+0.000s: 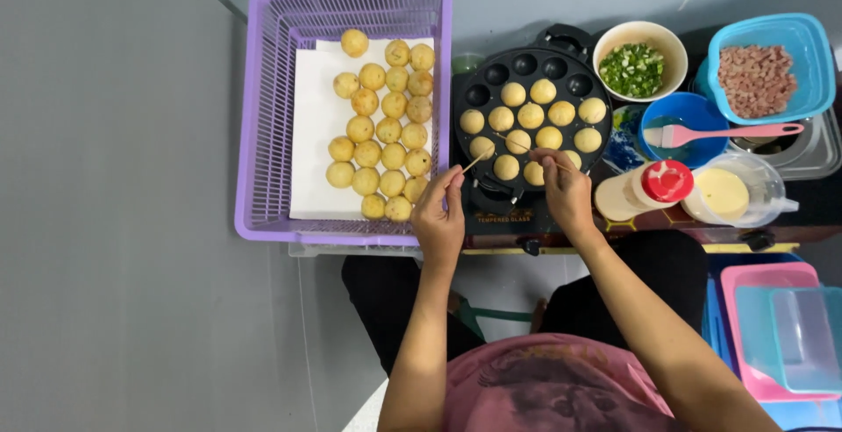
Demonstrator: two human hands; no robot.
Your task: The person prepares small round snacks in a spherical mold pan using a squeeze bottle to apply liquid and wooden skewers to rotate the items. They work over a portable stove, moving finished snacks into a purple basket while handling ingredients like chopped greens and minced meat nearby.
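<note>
Already most balls [382, 130] sit in my basket [263, 116]; about 12 remain in the pan [474, 77], both my left hand [440, 219] and right hand [566, 193] pinching skewers [476, 161].

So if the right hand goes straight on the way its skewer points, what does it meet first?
The right hand aims its skewer up-left across the black round-moulded pan. It would probably first meet the golden dough ball near its tip, though height above it is unclear.

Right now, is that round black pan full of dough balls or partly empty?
Partly empty. The pan holds balls in its middle and near wells, but about five wells along its far rim show bare black.
</note>
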